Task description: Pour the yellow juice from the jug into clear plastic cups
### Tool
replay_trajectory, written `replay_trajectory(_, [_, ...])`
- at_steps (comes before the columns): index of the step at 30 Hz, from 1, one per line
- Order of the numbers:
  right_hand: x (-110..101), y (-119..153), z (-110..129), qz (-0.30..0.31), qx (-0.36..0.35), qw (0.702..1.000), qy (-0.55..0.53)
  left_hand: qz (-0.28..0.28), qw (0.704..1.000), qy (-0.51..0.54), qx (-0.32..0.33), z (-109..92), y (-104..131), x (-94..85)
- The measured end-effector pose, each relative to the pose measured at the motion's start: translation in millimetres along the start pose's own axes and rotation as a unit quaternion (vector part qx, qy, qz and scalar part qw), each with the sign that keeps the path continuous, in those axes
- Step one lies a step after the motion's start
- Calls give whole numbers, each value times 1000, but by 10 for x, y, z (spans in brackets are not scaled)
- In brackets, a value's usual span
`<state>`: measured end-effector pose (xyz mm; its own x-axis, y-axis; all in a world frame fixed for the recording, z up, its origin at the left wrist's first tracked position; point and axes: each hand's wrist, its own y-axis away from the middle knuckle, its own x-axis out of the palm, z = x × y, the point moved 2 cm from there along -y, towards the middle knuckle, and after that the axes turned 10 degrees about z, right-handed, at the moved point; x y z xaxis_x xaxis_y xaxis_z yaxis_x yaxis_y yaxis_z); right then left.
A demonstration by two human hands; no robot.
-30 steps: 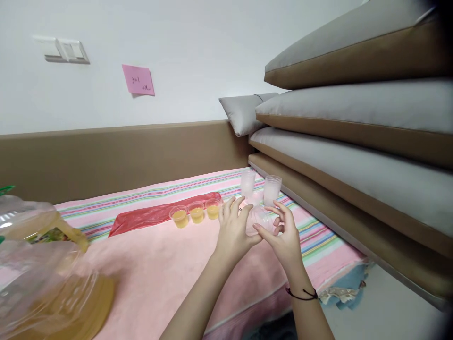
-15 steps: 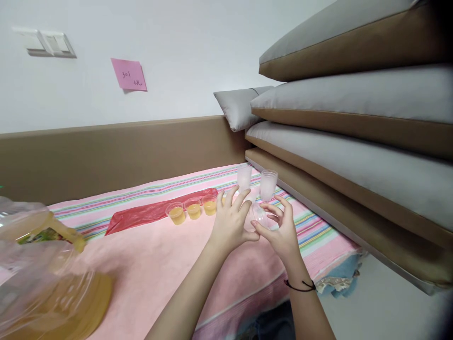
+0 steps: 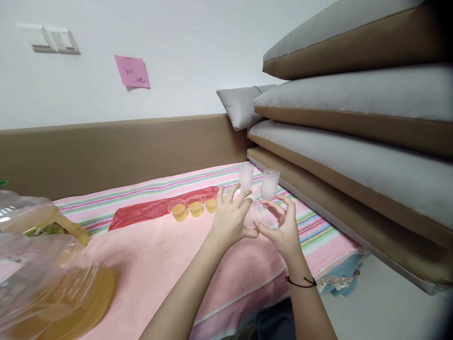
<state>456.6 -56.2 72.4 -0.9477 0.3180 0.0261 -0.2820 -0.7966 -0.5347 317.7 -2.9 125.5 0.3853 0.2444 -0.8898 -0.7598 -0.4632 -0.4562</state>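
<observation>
Clear cup: thin plastic, shiny
Cup stacks: milky, smooth plastic
Red sheet: crinkled, glossy plastic
Pink cover: matt cloth
Jug: gleaming plastic
Pink note: matt paper

a pale wall is rising across the back, and soft, even light is falling over it. two white switches are sitting side by side at the upper left, and a pink note with handwriting is clinging to the wall right of them. a brown panel is running along the wall's foot. at the right, thick grey-and-brown cushions are lying in a tall stack, and a small grey pillow is resting at an angle beside them, near the corner. a pink cloth with coloured stripes is covering the surface below. pale floor is showing at the lower right.
</observation>
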Motion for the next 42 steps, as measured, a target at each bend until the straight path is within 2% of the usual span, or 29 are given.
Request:
replay_trajectory(5, [6,0,0,7,-6,1000,-2,-10,1000,-16,12,7,17,-11])
replay_trajectory(12, [-78,-7,-2,-72,-27,997,-10,2,999,-43,10,94,98,34])
replay_trajectory(18, [-141,-3,12,-83,-18,996,-32,4,999,-33,-24,191,174,104])
replay_trajectory(21, [-156,-1,4,-104,-5,993,-49,13,998,-20,-57,235,169,160])
replay_trajectory(26, [-277,8,-74,-197,57,977,-52,12,978,98,-182,371,119,313])
replay_trajectory(29, [-396,23,-107,-272,90,954,-87,-25,952,194,-235,466,-9,421])
replay_trajectory(33, [-523,40,-107,-344,120,923,-127,-51,905,308,-290,615,-369,601])
replay_trajectory(38, [-613,51,-110,-366,150,906,-150,-75,900,308,-297,752,-891,775])
replay_trajectory(42, [-661,73,-102,-362,157,902,-176,-80,905,296,-295,785,-1122,900])
